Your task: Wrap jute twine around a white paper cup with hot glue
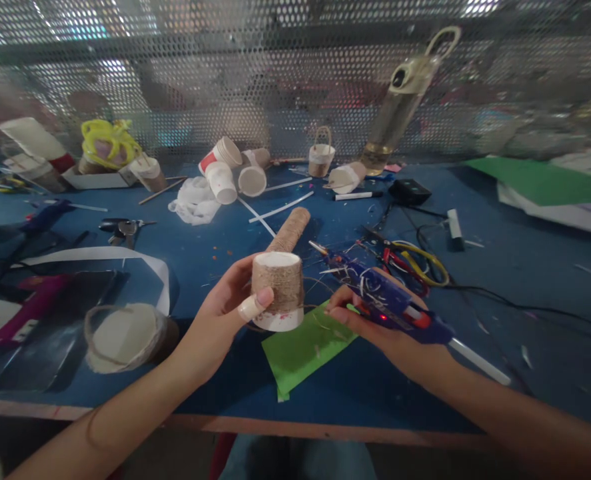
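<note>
My left hand [235, 300] is closed around a small paper cup [278, 287] wound with brown twine. The cup's white base faces up, and a white band with pink marks shows at its lower edge. A bandage wraps my left thumb. My right hand [370, 320] holds a blue hot glue gun [385, 293], its nozzle towards the upper left and a glue stick [480, 361] out of its back. Its thumb and finger also pinch a thin strand of twine [328, 309] near the cup. Under both hands lies green paper [305, 353].
Behind the cup lies a twine-wound roll [291, 230]. Scissors [420, 263] and black cables [525, 297] are at right. A twine-handled cup [125, 337] stands at left beside a dark tray [60, 333]. Several cups [222, 180] and a tilted bottle [400, 100] line the mesh screen [275, 80].
</note>
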